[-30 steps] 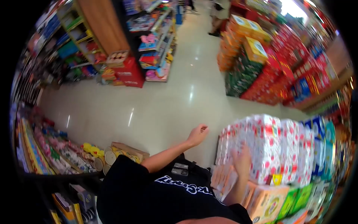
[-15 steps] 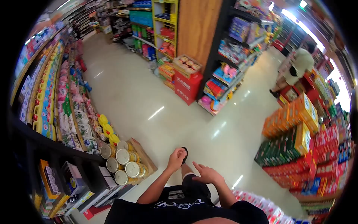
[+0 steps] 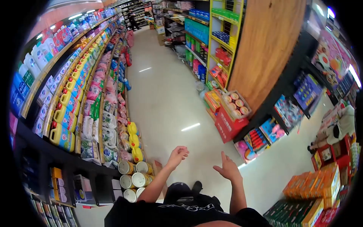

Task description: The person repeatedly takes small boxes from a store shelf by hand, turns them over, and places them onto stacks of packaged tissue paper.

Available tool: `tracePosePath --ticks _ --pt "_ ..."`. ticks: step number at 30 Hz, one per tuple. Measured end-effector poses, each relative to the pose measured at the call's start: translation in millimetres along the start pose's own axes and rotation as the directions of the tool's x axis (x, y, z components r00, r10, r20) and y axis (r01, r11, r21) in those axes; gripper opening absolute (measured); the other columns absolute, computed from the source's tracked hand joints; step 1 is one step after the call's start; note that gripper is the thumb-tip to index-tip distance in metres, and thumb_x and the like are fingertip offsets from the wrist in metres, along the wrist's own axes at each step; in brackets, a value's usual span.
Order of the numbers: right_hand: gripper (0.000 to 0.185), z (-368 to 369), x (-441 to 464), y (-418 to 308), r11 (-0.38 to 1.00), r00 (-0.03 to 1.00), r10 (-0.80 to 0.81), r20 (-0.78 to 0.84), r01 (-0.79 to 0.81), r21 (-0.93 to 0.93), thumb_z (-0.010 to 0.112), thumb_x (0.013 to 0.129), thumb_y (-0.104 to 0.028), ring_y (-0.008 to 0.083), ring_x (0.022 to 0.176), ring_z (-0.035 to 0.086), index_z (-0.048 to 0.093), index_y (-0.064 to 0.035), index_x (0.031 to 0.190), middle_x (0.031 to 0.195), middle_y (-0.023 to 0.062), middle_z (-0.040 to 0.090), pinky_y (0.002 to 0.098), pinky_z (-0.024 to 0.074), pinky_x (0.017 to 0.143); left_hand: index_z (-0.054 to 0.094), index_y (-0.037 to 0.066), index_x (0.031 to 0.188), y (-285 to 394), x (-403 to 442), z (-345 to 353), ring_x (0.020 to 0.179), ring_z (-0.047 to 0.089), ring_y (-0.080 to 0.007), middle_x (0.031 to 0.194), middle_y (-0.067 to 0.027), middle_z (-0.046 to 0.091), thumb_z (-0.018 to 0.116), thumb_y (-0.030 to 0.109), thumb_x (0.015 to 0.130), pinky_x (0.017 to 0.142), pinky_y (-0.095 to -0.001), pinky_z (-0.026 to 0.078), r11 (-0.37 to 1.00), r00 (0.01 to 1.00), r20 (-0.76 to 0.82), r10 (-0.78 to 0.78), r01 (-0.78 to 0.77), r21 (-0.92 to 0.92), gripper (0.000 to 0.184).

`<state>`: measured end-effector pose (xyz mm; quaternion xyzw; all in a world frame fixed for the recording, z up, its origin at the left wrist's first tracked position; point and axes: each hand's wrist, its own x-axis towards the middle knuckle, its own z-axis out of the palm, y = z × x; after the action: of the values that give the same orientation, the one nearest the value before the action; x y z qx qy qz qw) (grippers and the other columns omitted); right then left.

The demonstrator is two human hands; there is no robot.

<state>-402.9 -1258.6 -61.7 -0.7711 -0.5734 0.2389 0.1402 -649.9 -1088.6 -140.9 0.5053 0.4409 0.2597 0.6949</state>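
Note:
My left hand (image 3: pixel 177 157) is held out in front of my body above the floor, its fingers curled in together with nothing visible in them. Nearest to it are the stacked tins with pale lids (image 3: pixel 140 179), below and to the left, apart from the hand. My right hand (image 3: pixel 229 168) hangs in the air over the aisle, index finger stretched forward and thumb spread, holding nothing. Beyond it stands a red carton (image 3: pixel 231 123) with a tray of round-lidded tubs (image 3: pixel 236 104) on top. Neither hand touches any goods.
Shelves of yellow-capped jugs (image 3: pixel 68 104) and bagged goods line the left. Yellow bottles (image 3: pixel 135 142) stand at the shelf corner. A wooden panel (image 3: pixel 264 49) and toy shelves (image 3: pixel 289 109) are at right. Orange cartons (image 3: pixel 312 181) are stacked lower right; a person (image 3: pixel 340 123) stands behind them.
My view has swung left toward the long aisle, so the shelf end and cartons shift right. My hands are further apart, and the right one now points more forward.

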Motion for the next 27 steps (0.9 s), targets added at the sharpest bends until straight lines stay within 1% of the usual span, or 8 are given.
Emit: tracePosePath --ticks 2,5,8,13,15,17,23,27 --pt "0.086 -8 48 0 0.989 0.99 -0.12 -0.078 0.126 0.073 0.069 0.087 -0.041 0.0458 0.116 0.056 0.03 0.0018 0.15 0.136 0.03 0.052 0.0494 0.0469 0.098 0.056 0.006 0.12 7 19 -19 0.087 0.062 -0.0138 0.102 -0.006 0.067 0.061 0.023 0.098 0.077 -0.0279 0.049 0.999 0.994 -0.096 0.043 -0.045 -0.018 0.029" --pt "0.081 -23 119 -9 0.974 0.96 -0.217 -0.175 0.225 0.025 0.071 0.087 -0.037 0.0456 0.114 0.057 0.033 0.0027 0.147 0.133 0.0292 0.054 0.049 0.0467 0.098 0.056 0.004 0.121 -26 57 -67 0.088 0.062 -0.0122 0.1 -0.0057 0.066 0.064 0.024 0.096 0.075 -0.0268 0.049 0.981 0.967 -0.203 0.157 -0.128 0.145 0.032" --pt "0.078 -42 212 -14 0.967 0.921 -0.244 -0.305 0.255 -0.005 0.072 0.085 -0.034 0.0451 0.113 0.056 0.037 0.0035 0.144 0.129 0.0277 0.056 0.0492 0.0463 0.097 0.056 0.006 0.122 -14 94 -117 0.091 0.062 -0.0139 0.104 -0.0048 0.067 0.065 0.027 0.096 0.078 -0.0281 0.049 0.992 0.951 -0.308 -0.025 0.062 0.11 0.035" --pt "0.073 -87 330 -30 0.98 0.91 -0.153 -0.386 0.191 0.06 0.073 0.085 -0.028 0.0448 0.122 0.052 0.041 0.0053 0.142 0.136 0.0285 0.052 0.0457 0.0427 0.104 0.056 0.003 0.124 19 214 -161 0.093 0.063 -0.0149 0.106 -0.0066 0.066 0.068 0.026 0.094 0.078 -0.0278 0.05 0.98 0.936 -0.342 0.078 -0.008 0.201 0.04" --pt "0.071 -121 372 -53 0.976 0.938 -0.109 -0.329 0.164 0.142 0.074 0.083 -0.025 0.0436 0.123 0.052 0.044 0.0056 0.14 0.135 0.0282 0.053 0.0451 0.042 0.105 0.056 0.001 0.125 43 262 -162 0.095 0.064 -0.0167 0.107 -0.0087 0.067 0.068 0.026 0.094 0.081 -0.0295 0.051 0.96 0.937 -0.303 0.174 -0.093 0.266 0.042" --pt "0.07 -147 416 -68 0.97 0.891 -0.144 -0.43 0.214 0.119 0.074 0.083 -0.025 0.0433 0.123 0.052 0.045 0.006 0.138 0.134 0.0282 0.054 0.0451 0.0418 0.105 0.055 -0.002 0.125 95 321 -149 0.097 0.065 -0.0192 0.106 -0.0115 0.067 0.069 0.026 0.093 0.085 -0.0321 0.053 0.923 0.925 -0.232 0.302 -0.223 0.315 0.045" --pt "0.067 -187 523 -75 0.983 0.818 -0.103 -0.566 0.171 0.068 0.073 0.085 -0.026 0.043 0.121 0.052 0.046 0.0072 0.136 0.13 0.0277 0.054 0.0446 0.0412 0.104 0.055 0.002 0.127 241 442 -89 0.104 0.065 -0.0229 0.112 -0.0134 0.068 0.068 0.027 0.094 0.086 -0.0361 0.052 0.849 0.922 -0.011 0.387 -0.352 0.393 0.043" --pt "0.067 -201 595 -38 0.996 0.743 -0.025 -0.668 0.078 0.05 0.072 0.086 -0.027 0.0438 0.12 0.052 0.045 0.008 0.136 0.13 0.0283 0.054 0.0443 0.0419 0.103 0.055 0.005 0.128 271 521 -68 0.108 0.064 -0.0248 0.114 -0.0131 0.068 0.068 0.028 0.094 0.086 -0.0388 0.052 0.81 0.903 0.131 0.409 -0.426 0.404 0.043"
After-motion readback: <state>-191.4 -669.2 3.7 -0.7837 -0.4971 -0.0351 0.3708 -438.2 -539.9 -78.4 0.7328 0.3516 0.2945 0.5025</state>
